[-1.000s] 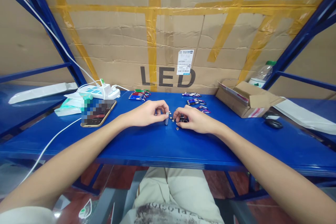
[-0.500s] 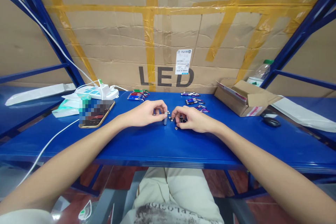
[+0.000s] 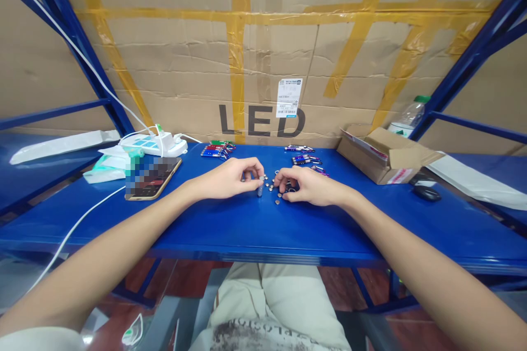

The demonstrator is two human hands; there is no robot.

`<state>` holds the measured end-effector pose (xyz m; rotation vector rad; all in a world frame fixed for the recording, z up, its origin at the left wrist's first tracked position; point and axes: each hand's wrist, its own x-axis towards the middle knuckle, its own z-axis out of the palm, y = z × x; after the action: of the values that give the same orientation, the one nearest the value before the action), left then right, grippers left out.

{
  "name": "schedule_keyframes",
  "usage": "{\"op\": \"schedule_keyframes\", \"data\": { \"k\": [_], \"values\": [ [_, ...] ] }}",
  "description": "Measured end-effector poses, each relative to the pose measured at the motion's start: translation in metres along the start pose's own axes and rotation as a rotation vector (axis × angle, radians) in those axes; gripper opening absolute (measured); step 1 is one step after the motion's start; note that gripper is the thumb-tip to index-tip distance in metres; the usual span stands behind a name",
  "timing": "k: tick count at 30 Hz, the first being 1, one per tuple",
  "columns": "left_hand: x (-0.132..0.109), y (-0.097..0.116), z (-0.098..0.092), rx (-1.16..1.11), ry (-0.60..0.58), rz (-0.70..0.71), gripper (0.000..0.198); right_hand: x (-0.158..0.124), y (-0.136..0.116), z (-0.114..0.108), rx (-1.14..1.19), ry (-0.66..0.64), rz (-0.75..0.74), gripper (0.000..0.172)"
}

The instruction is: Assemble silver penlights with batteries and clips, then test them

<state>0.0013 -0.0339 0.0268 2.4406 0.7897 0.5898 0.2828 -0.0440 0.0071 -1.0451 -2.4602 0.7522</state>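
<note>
Silver cylinder (image 3: 261, 190), pinched near-vertical in the left hand (image 3: 230, 178) above the worktop (image 3: 247, 230), sits left of loose metal discs (image 3: 277, 202) reaching to the right hand (image 3: 307, 185), whose fingers curl narrowly, though whether they grip anything I cannot tell.

Workshop-like corner: taped cardboard (image 3: 185, 77) across top of frame, metal posts (image 3: 78, 35) upper left and right, blue tabletop (image 3: 255, 230) mid-frame.

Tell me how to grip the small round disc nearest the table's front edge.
I'd pinch the small round disc by its rim, from above on the near side: it appears to lie flat, with the other discs and the right hand farther back.
</note>
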Motion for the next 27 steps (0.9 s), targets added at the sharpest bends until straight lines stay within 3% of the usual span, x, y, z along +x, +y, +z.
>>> {"op": "schedule_keyframes", "data": {
  "k": [9, 27],
  "values": [
    [0.000, 0.002, 0.001, -0.052, -0.039, -0.016, 0.017, -0.001, 0.005, -0.005, -0.011, -0.033, 0.037, 0.020],
    [-0.001, 0.003, 0.004, -0.079, -0.047, -0.026, 0.020, -0.001, 0.005, -0.004, 0.175, -0.066, 0.055, 0.030]
  ]
}}
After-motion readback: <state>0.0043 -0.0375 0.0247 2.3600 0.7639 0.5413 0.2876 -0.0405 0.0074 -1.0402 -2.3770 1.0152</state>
